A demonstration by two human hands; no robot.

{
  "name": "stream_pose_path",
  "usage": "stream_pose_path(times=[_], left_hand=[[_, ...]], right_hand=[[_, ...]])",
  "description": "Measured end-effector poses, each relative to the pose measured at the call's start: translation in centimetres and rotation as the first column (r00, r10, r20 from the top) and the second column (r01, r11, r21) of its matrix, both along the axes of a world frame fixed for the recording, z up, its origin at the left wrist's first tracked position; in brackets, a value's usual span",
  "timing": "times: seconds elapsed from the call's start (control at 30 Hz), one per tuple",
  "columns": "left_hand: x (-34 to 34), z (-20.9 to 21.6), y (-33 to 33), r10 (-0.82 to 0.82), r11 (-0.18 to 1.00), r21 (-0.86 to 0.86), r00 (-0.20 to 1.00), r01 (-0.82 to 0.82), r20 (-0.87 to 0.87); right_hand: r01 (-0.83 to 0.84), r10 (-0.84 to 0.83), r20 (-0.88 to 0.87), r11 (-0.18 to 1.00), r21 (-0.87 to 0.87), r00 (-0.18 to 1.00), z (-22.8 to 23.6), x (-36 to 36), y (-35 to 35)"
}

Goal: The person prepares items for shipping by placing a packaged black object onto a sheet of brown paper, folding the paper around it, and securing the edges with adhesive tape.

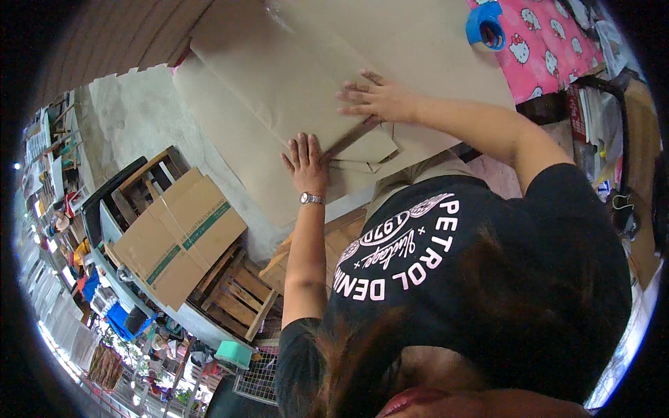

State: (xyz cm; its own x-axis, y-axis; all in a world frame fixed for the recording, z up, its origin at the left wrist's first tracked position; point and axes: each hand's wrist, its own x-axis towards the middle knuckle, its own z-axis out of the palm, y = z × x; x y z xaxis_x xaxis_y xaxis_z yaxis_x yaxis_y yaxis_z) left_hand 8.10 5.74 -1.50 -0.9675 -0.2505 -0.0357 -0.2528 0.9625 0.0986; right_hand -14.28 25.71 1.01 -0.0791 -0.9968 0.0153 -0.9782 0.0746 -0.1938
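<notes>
A large sheet of brown kraft paper (279, 83) lies spread in front of me, with a crease running across it. My left hand (304, 164), below which a metal wristwatch (311, 198) shows, lies flat on the paper with its fingers apart. Farther right, my right hand (382, 101) rests on the same sheet, fingers spread, holding nothing. Between the hands and my body is a folded flap of brown paper (366, 148) with a dark gap along its edge. What lies under the sheet is hidden.
A blue tape dispenser (486, 28) sits at the far right, beside a pink patterned cloth (536, 52). To the left, a flattened cardboard box (178, 233) lies on wooden pallets (233, 296). A green container (235, 354) stands near a wire crate (259, 376).
</notes>
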Motion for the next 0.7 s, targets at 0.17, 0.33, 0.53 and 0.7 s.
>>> stream_pose_path(times=[0.17, 0.33, 0.53, 0.7], left_hand=[[-3.7, 2.2, 2.2, -0.099, 0.994, 0.052, 0.988, 0.094, 0.119], [-6.0, 2.2, 2.1, -0.333, 0.938, -0.049, 0.933, 0.342, 0.136], [-5.4, 1.2, 2.2, -0.37, 0.924, -0.076, 0.925, 0.376, 0.085], [-6.2, 1.6, 2.0, -0.364, 0.931, 0.015, 0.931, 0.364, -0.021]], right_hand=[[0.121, -0.123, -0.127, 0.992, -0.024, 0.984, -0.4, 0.3, 1.0], [0.664, -0.676, 0.02, 0.728, 0.174, 0.736, 0.2, -0.3, 2.7], [0.724, -0.759, 0.649, 0.474, 0.501, 0.048, -1.4, 9.6, 7.5], [0.315, -0.43, 0.551, 0.506, 0.803, -0.715, -0.6, 12.0, 2.6]])
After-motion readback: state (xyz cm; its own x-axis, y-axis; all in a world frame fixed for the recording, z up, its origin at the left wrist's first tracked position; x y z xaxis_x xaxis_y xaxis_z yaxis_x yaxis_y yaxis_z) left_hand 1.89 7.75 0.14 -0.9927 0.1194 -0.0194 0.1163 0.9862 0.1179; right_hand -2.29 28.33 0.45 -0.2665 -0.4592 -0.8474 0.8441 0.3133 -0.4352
